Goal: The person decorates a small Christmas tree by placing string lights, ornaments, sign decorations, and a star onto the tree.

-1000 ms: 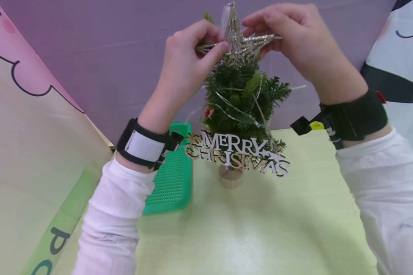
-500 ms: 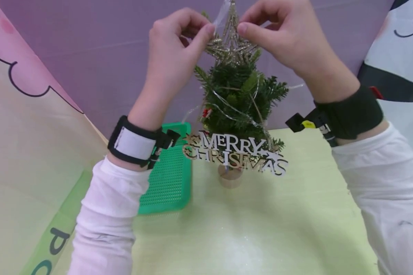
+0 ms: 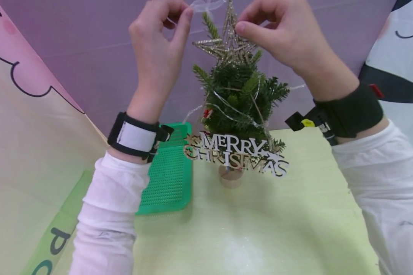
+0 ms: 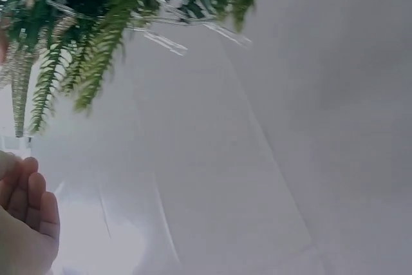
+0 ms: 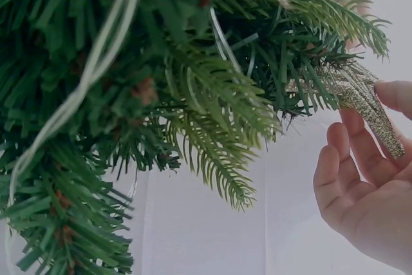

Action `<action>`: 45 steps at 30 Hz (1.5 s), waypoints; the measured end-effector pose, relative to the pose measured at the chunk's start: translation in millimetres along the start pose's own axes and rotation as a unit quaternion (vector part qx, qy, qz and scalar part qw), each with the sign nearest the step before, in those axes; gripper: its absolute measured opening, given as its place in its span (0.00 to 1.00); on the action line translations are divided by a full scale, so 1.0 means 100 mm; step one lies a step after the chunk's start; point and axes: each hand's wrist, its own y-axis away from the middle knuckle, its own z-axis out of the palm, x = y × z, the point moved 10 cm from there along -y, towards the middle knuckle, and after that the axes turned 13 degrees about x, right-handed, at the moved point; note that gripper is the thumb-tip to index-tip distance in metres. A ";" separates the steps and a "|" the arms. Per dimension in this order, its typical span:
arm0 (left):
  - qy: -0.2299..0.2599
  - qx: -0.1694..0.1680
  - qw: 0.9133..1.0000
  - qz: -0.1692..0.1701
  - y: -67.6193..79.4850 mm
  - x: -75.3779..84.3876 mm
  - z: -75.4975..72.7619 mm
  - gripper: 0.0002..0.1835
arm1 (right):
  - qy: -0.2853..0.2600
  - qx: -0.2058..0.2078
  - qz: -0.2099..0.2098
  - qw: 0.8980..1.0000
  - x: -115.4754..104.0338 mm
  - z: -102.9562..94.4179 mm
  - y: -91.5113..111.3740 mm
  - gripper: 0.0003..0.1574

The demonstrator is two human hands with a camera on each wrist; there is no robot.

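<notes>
A small artificial Christmas tree (image 3: 235, 99) stands upright on a round base (image 3: 230, 179), with a glittery gold star (image 3: 223, 49) at its top. My right hand (image 3: 289, 42) pinches the star's upper part between thumb and fingers; in the right wrist view a point of the star (image 5: 380, 117) lies by the thumb. To the left of the star, my left hand (image 3: 160, 46) pinches a sheer whitish ribbon (image 3: 204, 5) that stretches toward the star's tip. In the left wrist view, that hand (image 4: 29, 214) shows only at the lower left edge.
A "Merry Christmas" sign (image 3: 237, 152) hangs across the tree's lower front. Clear wire strands (image 3: 232, 109) wind around the branches. A green perforated tray (image 3: 187, 191) lies on the pale yellow table (image 3: 254, 229) at left. A purple backdrop (image 3: 106, 65) rises behind.
My left hand has left the star's left point and moved left, drawing the ribbon out. My right hand has shifted left from the star's right point to its upper part.
</notes>
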 end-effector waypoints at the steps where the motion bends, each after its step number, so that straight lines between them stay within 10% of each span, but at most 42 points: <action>1: -0.002 0.000 1.000 0.005 0.00 -0.01 0.00 0.11 | -0.001 0.000 0.001 1.000 0.00 0.00 0.00 0.13; 16: -0.034 0.021 0.999 -0.008 -0.10 -0.15 0.07 0.10 | -0.005 -0.001 -0.005 1.000 -0.02 0.01 -0.01 0.13; 27: 0.106 0.080 0.984 -0.119 -0.16 -0.26 -0.04 0.01 | -0.003 -0.002 -0.007 1.000 -0.01 0.01 -0.01 0.12; 36: 0.051 -0.060 0.987 -0.139 -0.06 -0.24 0.15 0.07 | -0.012 -0.002 -0.011 1.000 -0.02 0.01 -0.01 0.12; 45: 0.148 -0.131 0.947 -0.253 0.11 -0.42 0.33 0.09 | -0.013 -0.004 -0.008 1.000 -0.02 0.02 0.00 0.12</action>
